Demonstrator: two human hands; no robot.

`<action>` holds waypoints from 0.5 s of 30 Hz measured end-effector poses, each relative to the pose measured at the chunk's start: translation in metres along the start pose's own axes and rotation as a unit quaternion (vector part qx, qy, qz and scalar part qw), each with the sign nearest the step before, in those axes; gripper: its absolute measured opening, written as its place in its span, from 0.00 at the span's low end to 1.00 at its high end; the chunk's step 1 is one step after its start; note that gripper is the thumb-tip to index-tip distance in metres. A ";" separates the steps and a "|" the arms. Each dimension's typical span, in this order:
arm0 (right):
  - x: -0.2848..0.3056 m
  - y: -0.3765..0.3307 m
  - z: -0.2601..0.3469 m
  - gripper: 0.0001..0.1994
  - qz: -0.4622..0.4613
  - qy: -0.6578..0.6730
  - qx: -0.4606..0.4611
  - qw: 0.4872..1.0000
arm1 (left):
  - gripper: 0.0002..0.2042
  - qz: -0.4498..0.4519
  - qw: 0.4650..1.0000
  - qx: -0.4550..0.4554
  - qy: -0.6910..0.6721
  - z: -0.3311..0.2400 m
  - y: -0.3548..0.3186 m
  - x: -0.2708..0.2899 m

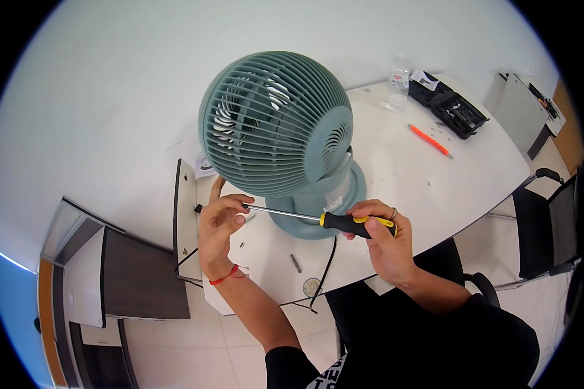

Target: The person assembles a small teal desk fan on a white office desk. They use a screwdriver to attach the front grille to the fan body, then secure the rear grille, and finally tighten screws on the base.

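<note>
A teal round desk fan (276,126) stands on a white table (422,175), its grille turned toward the wall. My right hand (383,236) grips the black-and-yellow handle of a screwdriver (331,219), whose steel shaft points left. My left hand (219,223) pinches the shaft's tip with its fingertips, just left of the fan's base (347,194). A red string band sits on my left wrist. A ring shows on my right hand.
A small metal bit (296,262), a tiny screw (242,245) and a round cap (311,286) lie near the table's front edge beside the black cord (328,262). Farther right are an orange tool (429,140), a black tool case (457,110) and a water bottle (399,76). A black chair (545,220) stands right.
</note>
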State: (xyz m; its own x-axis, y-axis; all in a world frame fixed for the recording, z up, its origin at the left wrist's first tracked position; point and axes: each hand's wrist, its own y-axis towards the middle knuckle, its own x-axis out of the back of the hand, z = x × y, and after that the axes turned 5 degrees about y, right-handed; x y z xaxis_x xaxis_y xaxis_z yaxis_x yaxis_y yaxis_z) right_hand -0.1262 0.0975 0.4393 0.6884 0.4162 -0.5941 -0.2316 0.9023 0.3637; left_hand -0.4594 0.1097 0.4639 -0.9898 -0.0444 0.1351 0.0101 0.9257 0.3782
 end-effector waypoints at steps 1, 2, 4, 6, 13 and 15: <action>0.000 0.000 0.000 0.12 -0.002 -0.002 0.000 1.000 | 0.09 -0.004 1.000 0.004 0.001 -0.001 0.000 0.000; 0.000 0.000 -0.001 0.12 0.000 0.002 0.000 1.000 | 0.09 -0.011 1.000 0.002 0.000 -0.001 -0.001 -0.001; -0.001 0.001 -0.001 0.12 0.000 0.003 0.000 1.000 | 0.09 -0.024 1.000 0.017 0.001 -0.003 -0.001 -0.003; -0.002 0.001 -0.002 0.12 -0.001 0.004 -0.003 1.000 | 0.09 -0.033 0.999 0.021 0.002 -0.004 -0.001 -0.005; -0.003 0.002 -0.002 0.11 -0.004 0.004 -0.002 1.000 | 0.10 -0.038 0.999 0.005 0.001 -0.003 0.000 -0.007; -0.002 0.002 -0.002 0.11 -0.006 0.010 -0.004 1.000 | 0.11 -0.034 0.999 0.005 0.000 -0.003 0.001 -0.007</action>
State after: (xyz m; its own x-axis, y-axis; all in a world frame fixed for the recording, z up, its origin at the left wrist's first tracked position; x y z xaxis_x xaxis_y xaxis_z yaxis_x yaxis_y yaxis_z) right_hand -0.1291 0.0984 0.4401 0.6777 0.4068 -0.6126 -0.2290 0.9084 0.3499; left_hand -0.4524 0.1092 0.4661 -0.9883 -0.1064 0.1090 -0.0580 0.9246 0.3765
